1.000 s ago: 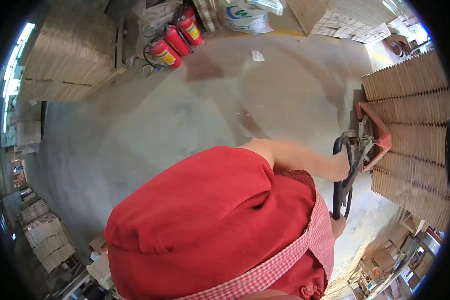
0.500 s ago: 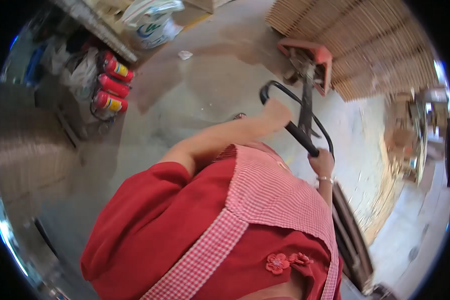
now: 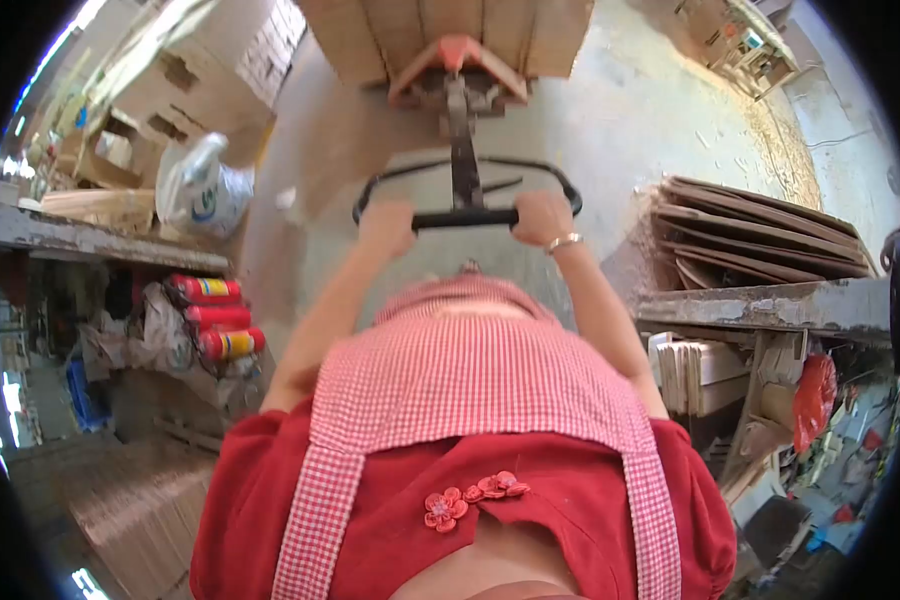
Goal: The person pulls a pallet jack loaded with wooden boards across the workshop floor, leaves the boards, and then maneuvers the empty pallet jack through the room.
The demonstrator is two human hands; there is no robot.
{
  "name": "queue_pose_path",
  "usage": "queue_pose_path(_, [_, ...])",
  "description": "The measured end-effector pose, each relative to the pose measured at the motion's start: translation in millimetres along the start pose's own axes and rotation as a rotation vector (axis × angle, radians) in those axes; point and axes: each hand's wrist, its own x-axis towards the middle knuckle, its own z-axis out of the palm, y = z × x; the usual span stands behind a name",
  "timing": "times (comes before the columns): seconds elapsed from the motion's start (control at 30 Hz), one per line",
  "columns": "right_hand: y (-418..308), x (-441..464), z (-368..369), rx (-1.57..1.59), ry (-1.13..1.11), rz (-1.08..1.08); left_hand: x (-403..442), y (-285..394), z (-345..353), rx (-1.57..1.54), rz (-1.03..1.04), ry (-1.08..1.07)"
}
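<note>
Both hands are on the black looped handle [image 3: 463, 218] of a pallet jack [image 3: 454, 55]; the left hand [image 3: 387, 226] is curled around the bar near its left end, and the right hand [image 3: 543, 216] is wrapped around it near the right end, a bracelet [image 3: 564, 243] on that wrist; the 2 hands are apart, with the dark shaft meeting the bar between them; the handle is in front of the person's checked apron [image 3: 480, 375], above the floor [image 3: 630, 130]; the jack's red frame is farther ahead, right up against a tall stack of brown boards [image 3: 545, 35], though its forks are hidden; to the left are 3 red fire extinguishers [image 3: 217, 317] and a white bag [image 3: 205, 190]; to the right, dark flat sheets [image 3: 760, 230] lie in a loose, slanting pile.
</note>
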Motion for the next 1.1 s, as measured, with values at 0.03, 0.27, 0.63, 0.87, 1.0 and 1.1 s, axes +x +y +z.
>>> queue_pose_path(0.03, [1,-3,4,-0.019,-0.010,0.005,0,0,10,-0.002,-0.014,0.016])
queue_pose_path(0.27, [39,-13,58,-0.063,0.013,0.020,11,26,76,0.046,0.032,0.037])
queue_pose_path(0.63, [51,-37,75,-0.092,-0.027,0.024,-12,53,81,-0.025,0.050,0.041])
queue_pose_path(0.87, [32,-61,92,-0.077,-0.008,0.011,-53,51,77,0.027,0.024,-0.032])
queue_pose_path(1.0, [28,-79,101,-0.052,-0.006,-0.010,-69,49,89,0.001,0.030,0.000])
queue_pose_path(1.1, [27,-99,104,-0.057,-0.021,0.010,-88,60,93,-0.006,0.025,-0.011])
